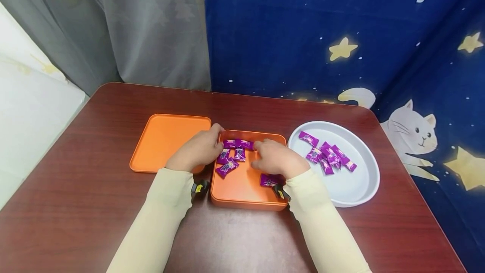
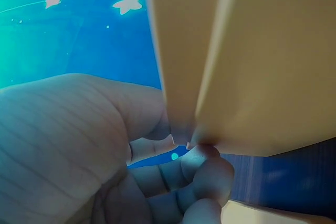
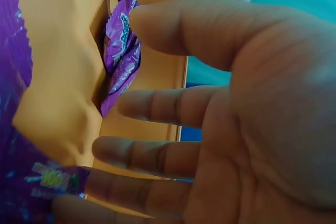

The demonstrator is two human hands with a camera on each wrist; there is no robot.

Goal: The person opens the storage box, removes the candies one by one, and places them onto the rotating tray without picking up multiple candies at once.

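My left hand (image 1: 199, 148) grips the left wall of a shallow orange box (image 1: 242, 188) near its far corner. In the left wrist view, the thumb and curled fingers lie on either side of that wall. My right hand (image 1: 278, 158) reaches into the box, its fingers (image 3: 157, 156) extended. In the right wrist view, its thumb and index fingertips are right at a purple wrapped candy (image 3: 122, 38) along the far wall. Several more purple candies (image 1: 227, 167) lie in the box's left part. Another candy (image 1: 268, 180) is near the right wrist, partly hidden by it.
To the right stands a round white tray (image 1: 358, 188) holding several purple candies (image 1: 329, 155). An orange lid (image 1: 170, 138) lies on the brown table (image 1: 94, 172) at the left, partly behind my left hand. A blue curtain (image 1: 284, 33) hangs beyond the table's far edge.
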